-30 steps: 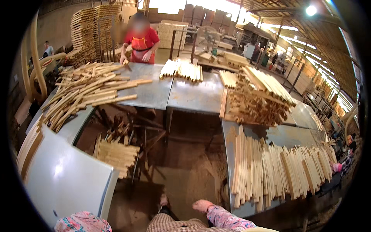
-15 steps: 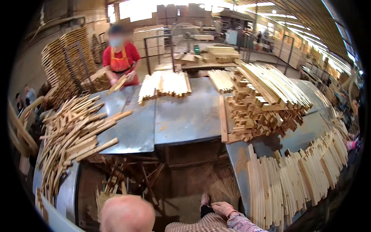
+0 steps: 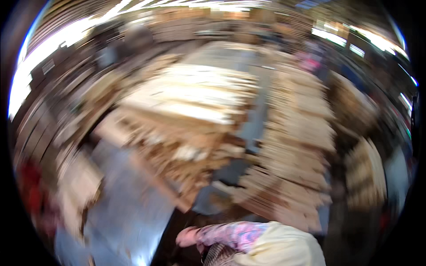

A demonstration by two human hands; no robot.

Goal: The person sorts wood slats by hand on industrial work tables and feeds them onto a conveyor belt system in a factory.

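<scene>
My right hand [image 3: 187, 236] is low in the middle, at the end of a pink and purple patterned sleeve [image 3: 235, 234]. Motion blur smears its fingers, so I cannot make out whether it holds anything. Close beside it lies the dark gap at the corner of the metal table [image 3: 133, 217]. Below the sleeve a bit of checked cloth [image 3: 218, 255] shows. My left hand is out of the picture. Beyond the right hand stands a tall stack of wooden strips [image 3: 191, 93], pale on top, with jagged ends toward me.
A long row of wooden strips [image 3: 293, 124] runs along the right side of the stack. Another bundle of strips [image 3: 77, 190] lies on the table at left. Farther right stands a pile of pale wood [image 3: 366, 173]. A blurred red shape [image 3: 32, 190] is at the left edge.
The view has swung sharply to the right, bringing the stack to the middle and the strip row leftward. The left hand has left the picture. The right hand now appears farther left.
</scene>
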